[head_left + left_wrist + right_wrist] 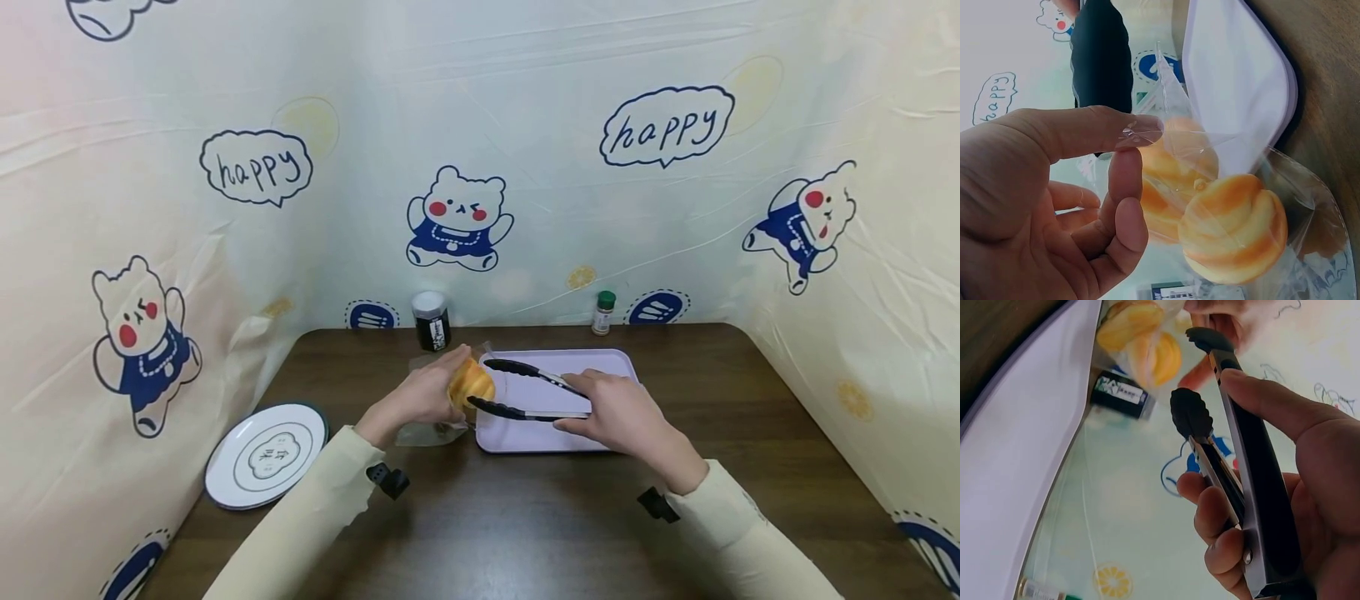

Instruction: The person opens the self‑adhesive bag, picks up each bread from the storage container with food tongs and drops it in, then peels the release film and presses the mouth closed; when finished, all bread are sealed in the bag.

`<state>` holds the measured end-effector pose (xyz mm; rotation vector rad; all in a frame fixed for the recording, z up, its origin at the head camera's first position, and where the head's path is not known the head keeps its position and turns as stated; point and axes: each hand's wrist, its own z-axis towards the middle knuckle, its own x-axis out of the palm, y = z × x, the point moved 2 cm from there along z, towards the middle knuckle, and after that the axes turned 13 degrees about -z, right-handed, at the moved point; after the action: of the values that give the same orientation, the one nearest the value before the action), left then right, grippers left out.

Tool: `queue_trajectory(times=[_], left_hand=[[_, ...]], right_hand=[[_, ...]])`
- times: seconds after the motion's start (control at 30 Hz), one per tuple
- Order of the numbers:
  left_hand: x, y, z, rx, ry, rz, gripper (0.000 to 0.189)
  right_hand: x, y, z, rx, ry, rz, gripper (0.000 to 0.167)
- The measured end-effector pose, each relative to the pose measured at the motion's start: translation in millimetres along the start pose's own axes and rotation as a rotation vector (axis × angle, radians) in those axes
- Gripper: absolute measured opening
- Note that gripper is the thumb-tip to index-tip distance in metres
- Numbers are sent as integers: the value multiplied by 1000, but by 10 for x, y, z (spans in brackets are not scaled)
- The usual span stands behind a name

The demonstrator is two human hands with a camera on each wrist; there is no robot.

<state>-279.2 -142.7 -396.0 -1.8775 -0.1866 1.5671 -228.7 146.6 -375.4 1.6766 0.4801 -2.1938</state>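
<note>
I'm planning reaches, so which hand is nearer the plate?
Left. The left hand is right of the plate; the right hand is farther right, holding tongs.

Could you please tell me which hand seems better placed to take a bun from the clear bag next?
Probably the right hand: it holds the tongs, whose spread tips point toward the buns. The left hand is occupied, pinching the clear bag between thumb and finger.

Two hands [433, 390] [617, 412], one pair of tongs [1266, 500], two buns [1235, 234], one bag [1313, 206], one bottle [602, 318], one jar [432, 327], one tray [592, 361] at five o'clock, at least one plate [232, 467] at eight.
</note>
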Motion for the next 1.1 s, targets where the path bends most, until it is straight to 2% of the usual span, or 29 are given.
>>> queue_trajectory(times=[0.2, 0.57, 0.7, 0.93, 1.1], left_hand=[[-9, -2, 2, -7, 11, -9, 109], [-22, 20, 3, -14, 8, -32, 109], [-26, 24, -1, -26, 5, -55, 109], [-41, 38, -12, -34, 6, -74, 108], [-67, 48, -20, -19, -4, -70, 108]], right_hand=[[8, -217, -48, 61, 29, 61, 70], [83, -767, -92, 287, 161, 129, 89], [143, -998, -123, 368, 185, 149, 90], [310, -1397, -212, 476, 214, 183, 82], [432, -1647, -306, 534, 261, 183, 91]])
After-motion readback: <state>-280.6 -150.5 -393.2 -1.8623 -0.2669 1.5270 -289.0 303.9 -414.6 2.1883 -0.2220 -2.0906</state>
